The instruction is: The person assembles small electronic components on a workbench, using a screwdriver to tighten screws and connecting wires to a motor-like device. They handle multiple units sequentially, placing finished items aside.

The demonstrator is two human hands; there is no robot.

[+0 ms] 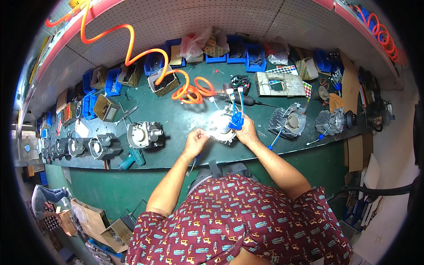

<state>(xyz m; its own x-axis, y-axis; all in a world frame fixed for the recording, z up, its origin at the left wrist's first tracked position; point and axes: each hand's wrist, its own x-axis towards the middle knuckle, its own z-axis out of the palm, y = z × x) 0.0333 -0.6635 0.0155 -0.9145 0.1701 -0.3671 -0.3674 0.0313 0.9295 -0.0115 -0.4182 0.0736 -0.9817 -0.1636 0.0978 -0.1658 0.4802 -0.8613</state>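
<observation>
In front of me on the green workbench (185, 117) lies a round, finned metal motor housing (219, 129), its middle washed out by bright light. My right hand (248, 132) is at its right side, fingers closed on a bundle of blue cables (237, 118). White connectors (240, 89) on the cable ends point away from me. At the housing's left edge, my left hand (195, 143) is closed with fingertips together. A thin, dark blue piece shows below that hand; what the fingers pinch is too small to make out.
More finned housings stand left (140, 135) and right (289, 121). A green power drill (132, 159) lies at the bench's front edge. An orange coiled hose (194, 92) hangs onto the bench. Blue bins (255, 57) line the back. At lower left, another person (48, 198) is partly visible.
</observation>
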